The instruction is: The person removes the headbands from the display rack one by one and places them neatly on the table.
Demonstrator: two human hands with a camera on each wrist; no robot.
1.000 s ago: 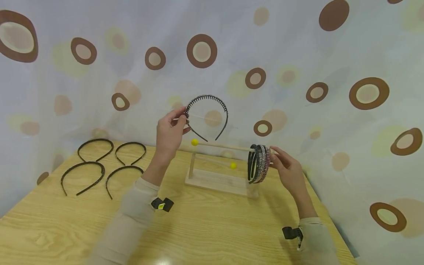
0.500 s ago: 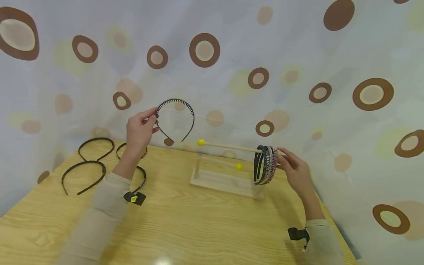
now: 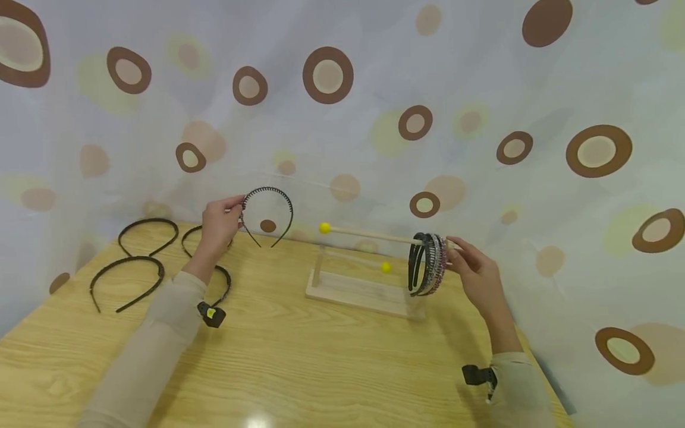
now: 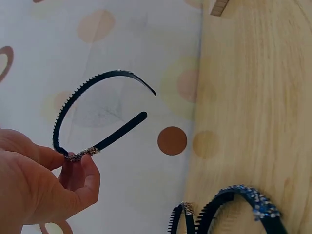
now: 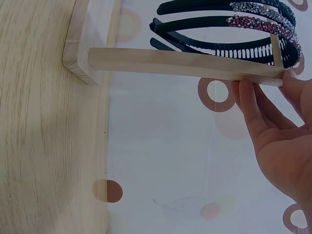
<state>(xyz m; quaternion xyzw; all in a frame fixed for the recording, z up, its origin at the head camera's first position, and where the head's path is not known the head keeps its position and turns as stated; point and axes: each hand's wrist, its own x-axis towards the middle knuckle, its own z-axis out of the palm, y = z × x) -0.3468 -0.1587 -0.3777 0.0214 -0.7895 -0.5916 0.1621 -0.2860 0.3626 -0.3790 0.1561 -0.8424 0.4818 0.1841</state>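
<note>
My left hand (image 3: 220, 226) pinches one side of a black toothed headband (image 4: 121, 131) between thumb and fingers. It is raised near the back edge of the table, left of a wooden stand (image 3: 364, 295), with its ends pointing down in the head view. In the right wrist view, my right hand (image 5: 278, 131) grips the top of the stand's upright post (image 5: 185, 64) with fingertips and thumb. Several headbands (image 3: 428, 264), some with silver and pink sparkles, hang bunched on the stand's upper rod, close to that hand.
Several black headbands lie on the table at the left, one at the front left (image 3: 128, 258) and others partly hidden by my left arm. The upper rod ends in a yellow ball (image 3: 324, 227); another yellow ball (image 3: 386, 267) is lower. A patterned wall covering stands behind.
My left hand has carried the headband leftward from above the rod, then lowered it toward the table's back edge. My right hand stays on the stand.
</note>
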